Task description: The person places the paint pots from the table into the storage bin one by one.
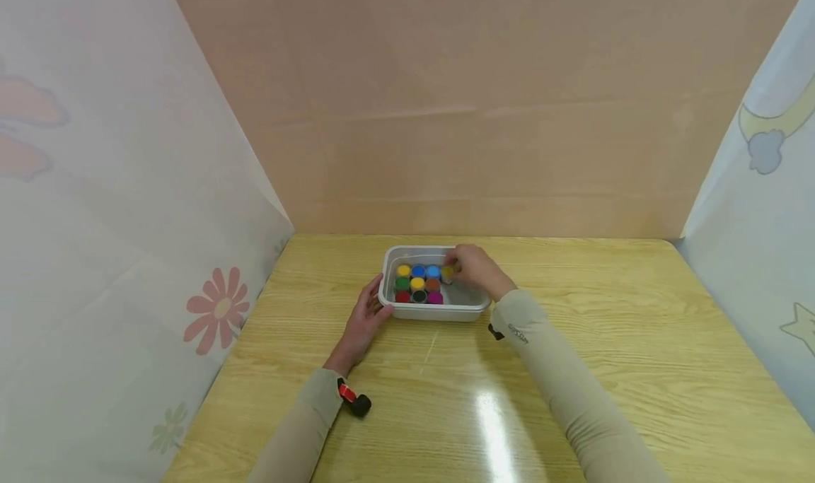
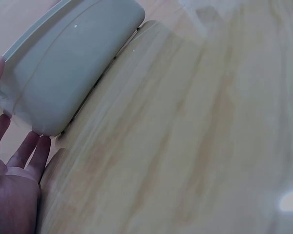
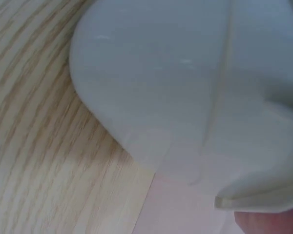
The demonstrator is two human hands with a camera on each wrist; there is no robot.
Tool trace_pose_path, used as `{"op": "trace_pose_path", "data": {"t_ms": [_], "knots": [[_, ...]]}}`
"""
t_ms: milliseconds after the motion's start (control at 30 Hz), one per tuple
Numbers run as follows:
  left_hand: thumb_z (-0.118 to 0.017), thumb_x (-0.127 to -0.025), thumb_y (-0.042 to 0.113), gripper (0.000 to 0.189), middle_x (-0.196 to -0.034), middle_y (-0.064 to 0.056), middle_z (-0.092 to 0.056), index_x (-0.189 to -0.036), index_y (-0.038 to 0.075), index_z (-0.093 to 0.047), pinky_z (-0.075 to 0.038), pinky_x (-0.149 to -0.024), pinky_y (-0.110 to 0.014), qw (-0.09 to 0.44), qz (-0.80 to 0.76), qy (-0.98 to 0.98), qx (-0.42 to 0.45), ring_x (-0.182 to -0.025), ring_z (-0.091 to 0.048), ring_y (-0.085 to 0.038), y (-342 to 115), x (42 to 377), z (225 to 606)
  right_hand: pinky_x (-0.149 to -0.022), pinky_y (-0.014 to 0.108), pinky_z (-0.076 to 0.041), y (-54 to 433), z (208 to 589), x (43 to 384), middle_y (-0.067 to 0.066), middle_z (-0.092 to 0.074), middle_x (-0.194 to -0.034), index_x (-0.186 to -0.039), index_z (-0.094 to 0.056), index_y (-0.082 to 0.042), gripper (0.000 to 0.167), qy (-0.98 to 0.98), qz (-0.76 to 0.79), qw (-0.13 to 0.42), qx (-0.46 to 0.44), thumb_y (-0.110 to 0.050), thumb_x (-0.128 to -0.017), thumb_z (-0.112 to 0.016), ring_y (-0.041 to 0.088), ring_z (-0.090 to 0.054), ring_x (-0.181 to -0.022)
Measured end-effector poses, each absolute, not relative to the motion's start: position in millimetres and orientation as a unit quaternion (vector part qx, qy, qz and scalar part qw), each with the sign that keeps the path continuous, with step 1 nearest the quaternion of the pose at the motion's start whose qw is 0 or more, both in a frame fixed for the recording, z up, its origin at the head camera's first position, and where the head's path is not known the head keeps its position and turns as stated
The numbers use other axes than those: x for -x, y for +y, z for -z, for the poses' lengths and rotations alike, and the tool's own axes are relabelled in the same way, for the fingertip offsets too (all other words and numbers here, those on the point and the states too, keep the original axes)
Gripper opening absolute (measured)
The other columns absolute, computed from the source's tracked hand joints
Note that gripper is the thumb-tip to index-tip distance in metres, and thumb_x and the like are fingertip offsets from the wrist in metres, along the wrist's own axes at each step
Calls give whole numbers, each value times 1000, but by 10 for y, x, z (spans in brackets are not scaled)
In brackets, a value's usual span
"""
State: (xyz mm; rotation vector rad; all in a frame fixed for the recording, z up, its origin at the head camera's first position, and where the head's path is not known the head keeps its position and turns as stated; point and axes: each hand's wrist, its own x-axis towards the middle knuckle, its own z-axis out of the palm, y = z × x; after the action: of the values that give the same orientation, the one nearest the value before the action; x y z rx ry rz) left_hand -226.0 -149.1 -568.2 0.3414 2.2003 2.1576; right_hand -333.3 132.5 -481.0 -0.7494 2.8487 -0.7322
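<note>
A white plastic tub (image 1: pixel 436 314) stands on the table, with small paint pots (image 1: pixel 418 283) grouped in rows in its left part. Their lids are yellow, blue, green, brown, red, black and purple. Inside the tub, my right hand (image 1: pixel 479 267) pinches a paint pot with a dull yellow lid (image 1: pixel 448 273) at the right end of the far row. At the near left corner, my left hand (image 1: pixel 367 318) touches the tub's wall with extended fingers (image 2: pixel 25 148). The right wrist view shows the tub's outer wall (image 3: pixel 151 73) up close; little of the hand appears there.
A light wood table (image 1: pixel 611 327) surrounds the tub, with a bright glare spot near its front. Brown paper (image 1: pixel 471 115) covers the back. White sheets with printed flowers and stars (image 1: pixel 159 207) hang at both sides. Each wrist carries a strapped camera (image 1: pixel 359 404).
</note>
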Motion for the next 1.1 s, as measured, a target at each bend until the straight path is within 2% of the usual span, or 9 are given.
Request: {"op": "trace_pose_path", "data": {"t_ms": [133,400,567,733,867,1100], "knots": [[-66,-103,26,70,-169,-1,-30,-163,34,-30,-33,-124,-54,22,-692,713,-107,-153,-35,-30,-1478,2246,5655,-87,40,-63,1354,4773,3304,15,-75,-110,-112,-75,1,25,932,255,63,251,0,-87,-80,29,-72,-98],[-66,-103,28,69,-169,-2,-31,-162,34,-30,-32,-124,-54,16,-683,723,-100,-154,-35,-31,-1482,2229,5679,-90,43,-62,1460,4686,3184,15,-74,-114,-116,-74,0,25,921,284,65,259,-5,-92,-77,32,-72,-103],[-67,-103,30,68,-167,1,-33,-161,37,-32,-32,-125,-53,18,-684,723,-97,-154,-35,-28,-1485,2249,5686,-95,45,-61,1601,4641,3126,17,-70,-116,-123,-72,-1,28,914,290,47,280,-7,-95,-72,33,-69,-109],[-67,-102,31,69,-168,2,-32,-161,37,-32,-31,-125,-51,21,-690,716,-103,-154,-34,-27,-1483,2281,5672,-99,52,-58,1801,4599,3029,17,-67,-119,-128,-70,-2,34,904,316,11,289,-9,-96,-73,36,-66,-112],[-67,-102,31,68,-167,5,-31,-160,38,-32,-31,-125,-50,22,-691,715,-103,-154,-34,-25,-1475,2294,5658,-103,58,-53,1978,4638,2951,16,-65,-128,-134,-67,-7,40,903,322,-18,283,-14,-96,-75,39,-62,-119],[-66,-103,27,67,-167,4,-32,-160,37,-32,-31,-125,-50,22,-697,709,-103,-154,-35,-25,-1478,2275,5654,-114,66,-41,2207,4785,2806,13,-51,-151,-149,-55,-13,56,896,351,-19,272,-28,-98,-73,40,-49,-140]]}}
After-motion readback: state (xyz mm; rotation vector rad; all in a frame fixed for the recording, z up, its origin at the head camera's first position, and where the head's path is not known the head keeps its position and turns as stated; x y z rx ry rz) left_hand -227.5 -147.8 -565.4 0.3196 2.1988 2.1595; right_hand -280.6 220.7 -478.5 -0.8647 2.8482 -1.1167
